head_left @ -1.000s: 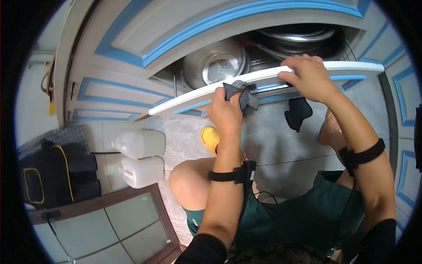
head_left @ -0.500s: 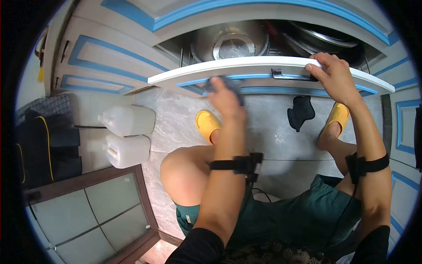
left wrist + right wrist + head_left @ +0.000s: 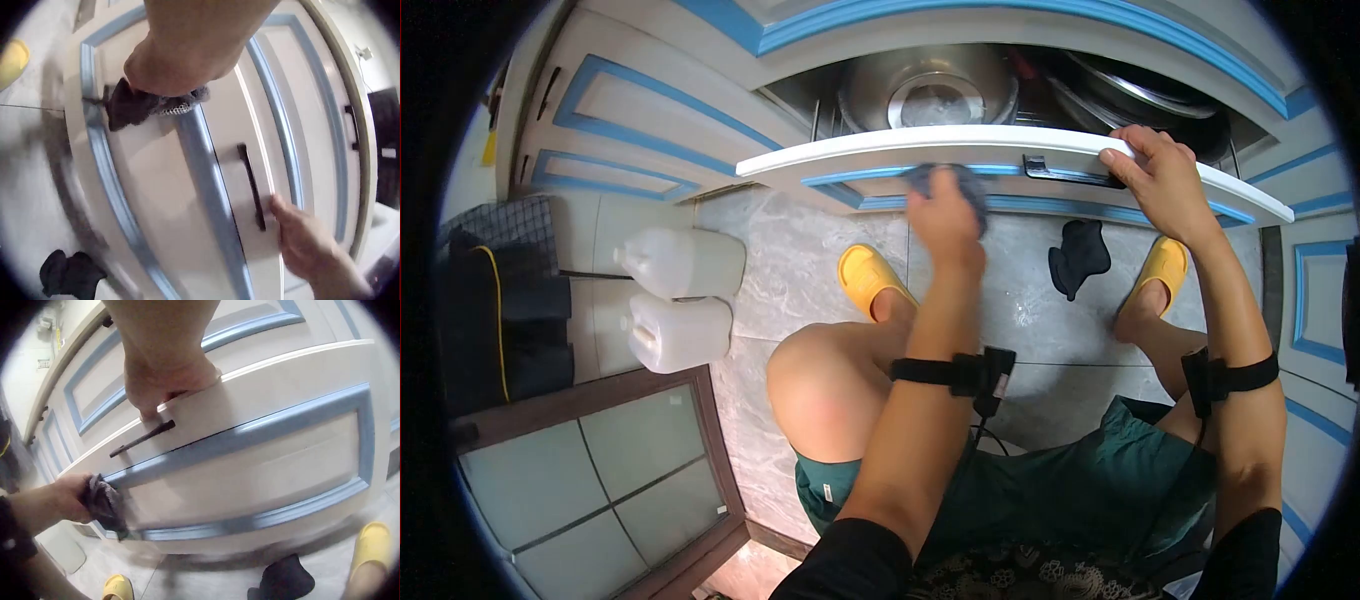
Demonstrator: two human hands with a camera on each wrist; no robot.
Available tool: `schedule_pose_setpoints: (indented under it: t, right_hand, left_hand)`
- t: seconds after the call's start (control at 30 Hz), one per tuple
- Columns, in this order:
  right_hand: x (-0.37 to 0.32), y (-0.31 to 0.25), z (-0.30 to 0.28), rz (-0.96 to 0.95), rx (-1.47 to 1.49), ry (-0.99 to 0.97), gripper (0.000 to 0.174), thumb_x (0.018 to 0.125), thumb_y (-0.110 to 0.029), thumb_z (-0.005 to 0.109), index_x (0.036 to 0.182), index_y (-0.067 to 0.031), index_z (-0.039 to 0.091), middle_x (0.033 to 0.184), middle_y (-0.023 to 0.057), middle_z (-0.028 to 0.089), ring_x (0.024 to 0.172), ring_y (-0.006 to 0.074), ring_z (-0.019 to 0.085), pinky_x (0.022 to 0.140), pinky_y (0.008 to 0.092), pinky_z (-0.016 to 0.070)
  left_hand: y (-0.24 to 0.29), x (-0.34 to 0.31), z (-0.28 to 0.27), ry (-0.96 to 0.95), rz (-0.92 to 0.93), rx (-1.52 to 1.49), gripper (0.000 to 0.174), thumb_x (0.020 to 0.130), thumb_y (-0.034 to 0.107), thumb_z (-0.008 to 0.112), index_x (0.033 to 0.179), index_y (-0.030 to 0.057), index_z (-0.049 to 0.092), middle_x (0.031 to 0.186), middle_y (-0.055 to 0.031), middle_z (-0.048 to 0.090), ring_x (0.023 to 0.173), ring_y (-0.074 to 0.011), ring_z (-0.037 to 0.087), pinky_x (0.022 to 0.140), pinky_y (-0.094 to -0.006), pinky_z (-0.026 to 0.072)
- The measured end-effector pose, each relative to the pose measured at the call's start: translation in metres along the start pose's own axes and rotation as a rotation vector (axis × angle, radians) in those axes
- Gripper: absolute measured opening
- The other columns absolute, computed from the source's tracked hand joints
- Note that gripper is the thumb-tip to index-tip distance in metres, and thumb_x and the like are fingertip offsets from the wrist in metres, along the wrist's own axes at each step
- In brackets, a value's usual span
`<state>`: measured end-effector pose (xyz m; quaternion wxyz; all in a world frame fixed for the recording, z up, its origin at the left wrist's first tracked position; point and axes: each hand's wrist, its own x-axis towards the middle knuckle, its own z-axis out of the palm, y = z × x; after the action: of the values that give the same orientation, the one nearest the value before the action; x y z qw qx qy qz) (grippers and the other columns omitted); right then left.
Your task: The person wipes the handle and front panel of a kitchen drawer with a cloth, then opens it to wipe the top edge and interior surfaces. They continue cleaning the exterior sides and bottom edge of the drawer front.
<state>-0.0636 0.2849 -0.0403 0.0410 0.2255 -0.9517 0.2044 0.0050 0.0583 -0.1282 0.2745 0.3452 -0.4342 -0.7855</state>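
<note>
My left hand holds a bunched dark grey cloth against the blue-trimmed front of a pulled-out drawer. In the head view the cloth is blurred and partly covered by the hand. Left of the black handle, it lies across the trim and panel. My right hand grips the drawer's white top edge, just right of the handle, with the thumb on the front side. In the left wrist view the right hand shows beside the handle.
Inside the drawer sit a steel pot and dark pans. A black cloth-like piece lies on the floor below, between two feet in yellow clogs. Two whitish jugs and a glass-paned door are at left.
My left hand has gone with the grey cloth from the drawer's top edge down onto its front panel, then slightly right. My right hand keeps its grip on the top edge.
</note>
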Motion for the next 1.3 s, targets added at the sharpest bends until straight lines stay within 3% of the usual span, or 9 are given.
schedule_pose_setpoints:
  t: [0.07,0.27,0.5,0.53,0.77,0.93,1.03,1.13,1.3]
  right_hand:
    - [0.004,0.001,0.001,0.015,0.013,-0.012,0.041,0.086,-0.04,0.063,0.108,-0.0063,0.066,0.091,0.0153,0.066,0.086,0.0299,0.061,0.083,0.041,0.0449]
    - [0.003,-0.001,-0.001,0.017,0.023,-0.022,0.041,0.086,-0.04,0.063,0.108,-0.006,0.066,0.091,0.0169,0.066,0.086,0.031,0.062,0.082,0.0419,0.0462]
    - [0.005,-0.005,-0.002,0.049,0.037,-0.055,0.04,0.087,-0.04,0.062,0.107,-0.0063,0.066,0.089,0.0167,0.067,0.086,0.0304,0.061,0.081,0.0404,0.0452]
    - [0.004,-0.006,-0.003,0.069,0.05,-0.068,0.039,0.087,-0.04,0.062,0.107,-0.0064,0.066,0.089,0.0167,0.067,0.086,0.0305,0.061,0.081,0.0402,0.0452]
    - [0.001,-0.005,-0.002,-0.002,-0.037,0.048,0.039,0.086,-0.041,0.062,0.104,-0.0074,0.067,0.085,0.0144,0.066,0.084,0.0298,0.061,0.08,0.0404,0.0447]
    - [0.003,-0.002,0.001,0.018,0.009,0.0,0.037,0.086,-0.04,0.064,0.104,-0.0076,0.068,0.085,0.015,0.066,0.083,0.0305,0.061,0.079,0.0403,0.0454]
    - [0.003,-0.006,0.001,0.026,0.077,0.011,0.037,0.086,-0.038,0.064,0.104,-0.0068,0.067,0.084,0.0156,0.065,0.082,0.0307,0.061,0.077,0.0404,0.046]
    - [0.003,-0.012,-0.005,0.055,0.062,-0.03,0.036,0.085,-0.037,0.065,0.104,-0.0053,0.066,0.084,0.0162,0.065,0.081,0.0308,0.06,0.076,0.0401,0.0462]
    - [0.0,-0.016,-0.01,0.017,0.065,-0.034,0.035,0.084,-0.035,0.068,0.104,-0.005,0.067,0.083,0.0157,0.065,0.08,0.0292,0.06,0.075,0.039,0.0462]
  left_hand:
    - [-0.009,-0.009,0.006,-0.102,0.085,0.056,0.034,0.087,0.014,0.055,0.116,-0.0029,0.054,0.103,-0.0099,0.061,0.092,-0.0189,0.058,0.077,-0.0319,0.0481]
    - [0.056,0.029,-0.026,0.12,-0.065,-0.035,0.033,0.086,0.014,0.058,0.113,-0.0038,0.054,0.101,-0.008,0.06,0.09,-0.0167,0.057,0.077,-0.0304,0.047]
    - [-0.007,-0.011,0.006,-0.141,0.017,0.018,0.026,0.083,0.012,0.061,0.103,-0.0036,0.06,0.105,-0.01,0.062,0.091,-0.0166,0.057,0.083,-0.0308,0.0454]
    - [-0.003,-0.001,0.002,-0.006,0.132,0.184,0.022,0.083,0.009,0.06,0.101,-0.0029,0.06,0.101,-0.0088,0.062,0.089,-0.0162,0.057,0.081,-0.0311,0.0466]
    - [0.044,0.033,-0.025,0.143,-0.035,-0.062,0.027,0.086,0.015,0.058,0.107,-0.0018,0.056,0.103,-0.0125,0.061,0.087,-0.0215,0.061,0.07,-0.0352,0.0515]
    - [-0.009,-0.015,0.011,-0.071,0.053,0.174,0.033,0.083,0.023,0.063,0.096,-0.0074,0.061,0.098,-0.0157,0.064,0.09,-0.0208,0.059,0.08,-0.0325,0.0461]
    - [0.0,-0.005,0.001,0.015,0.104,0.268,0.033,0.086,0.023,0.062,0.102,-0.0059,0.061,0.1,-0.014,0.064,0.089,-0.0202,0.059,0.079,-0.0319,0.0459]
    - [0.048,0.032,-0.025,0.273,0.042,-0.126,0.032,0.092,0.02,0.057,0.115,-0.0023,0.055,0.106,-0.0112,0.062,0.091,-0.02,0.059,0.078,-0.032,0.0481]
    - [0.082,0.052,-0.039,0.392,0.319,-0.194,0.034,0.094,0.019,0.055,0.12,-0.003,0.049,0.111,-0.0119,0.06,0.092,-0.0204,0.059,0.079,-0.0328,0.0496]
